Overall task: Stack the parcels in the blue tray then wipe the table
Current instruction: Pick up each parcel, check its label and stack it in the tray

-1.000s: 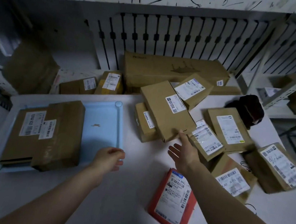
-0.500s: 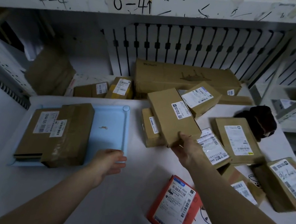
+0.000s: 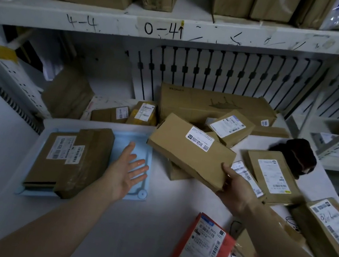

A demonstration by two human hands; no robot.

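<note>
One stiff, seemingly light cardboard parcel (image 3: 189,150) hangs tilted just beside the blue tray (image 3: 119,149), gripped at its near end by the right hand (image 3: 236,186); the spread-fingered left hand (image 3: 126,172) could support it.

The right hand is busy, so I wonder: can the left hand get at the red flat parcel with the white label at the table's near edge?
Probably yes. The left hand is open and holds nothing, and only bare white table lies between it and the red flat parcel.
</note>
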